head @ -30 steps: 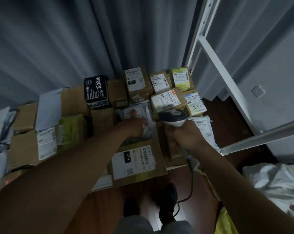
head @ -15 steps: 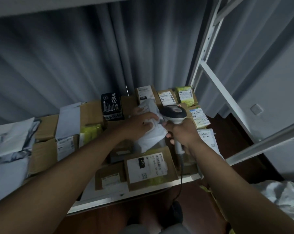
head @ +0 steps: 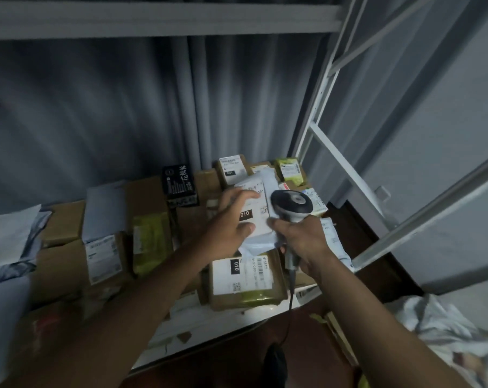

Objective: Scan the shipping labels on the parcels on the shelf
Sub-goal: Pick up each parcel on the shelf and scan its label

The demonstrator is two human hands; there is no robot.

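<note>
Head view, frame centre: my left hand (head: 231, 219) is gripping a white mailer parcel (head: 258, 217) above the shelf (head: 209, 326); my right hand (head: 301, 242) is clenching the scanner (head: 291, 207). I'm risking a misread, since its head is crowding the label.

"010" on held mailer label (head: 253, 217); "010" on box label (head: 241, 273).

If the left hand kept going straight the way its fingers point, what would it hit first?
Probably the scanner head: the left hand, gripping the white mailer, points its fingers right toward it. Depth is unclear.
</note>
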